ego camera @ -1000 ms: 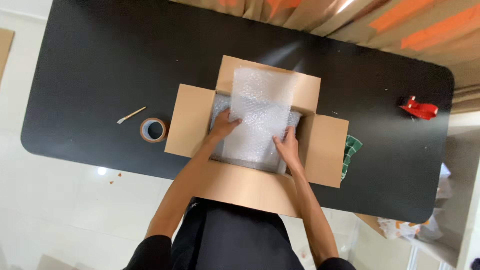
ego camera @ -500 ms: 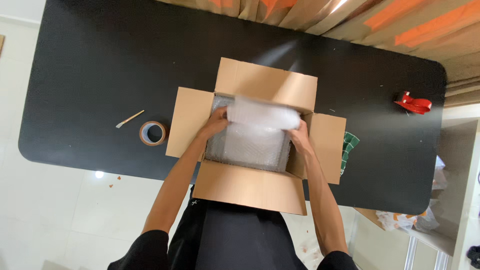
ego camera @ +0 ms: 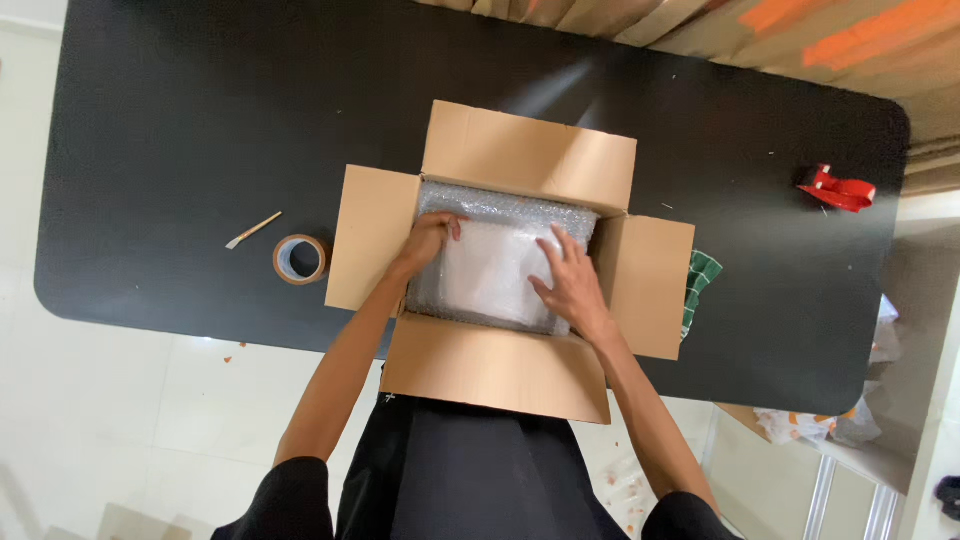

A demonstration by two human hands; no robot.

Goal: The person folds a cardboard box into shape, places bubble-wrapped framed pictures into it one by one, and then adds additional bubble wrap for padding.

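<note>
A long black bench (ego camera: 180, 130) stands on a pale tiled floor (ego camera: 120, 400), and striped brown and orange material (ego camera: 760, 30) lies along its far edge. In the middle of the bench sits an open cardboard box (ego camera: 505, 370) with its four flaps spread outward, and inside it lies a pad of bubble wrap (ego camera: 495, 270) that fills almost the whole opening. Both hands are inside the box. The left hand (ego camera: 432, 238) rests on the left part of the bubble wrap with the fingers bent, as if it presses or tucks the edge; I cannot tell if it really grips something. The right hand (ego camera: 568, 283) lies flat and open on the right part, fingers spread, holding nothing. What is under the wrap is hidden. In my judgement, the main risk is that the wrap springs up when the pressure goes away, because it looks thick and loosely folded. Uneven pressing could also bunch it at one side and leave the other side thin. The near flap hangs over the bench edge toward the person, so a push forward from the body could shift the box. A roll of brown tape (ego camera: 301, 259) and a small stick (ego camera: 253, 230) lie well apart to the left, a red tape dispenser (ego camera: 836, 188) far to the right, and a green checked cloth (ego camera: 700, 280) shows beside the right flap.
</note>
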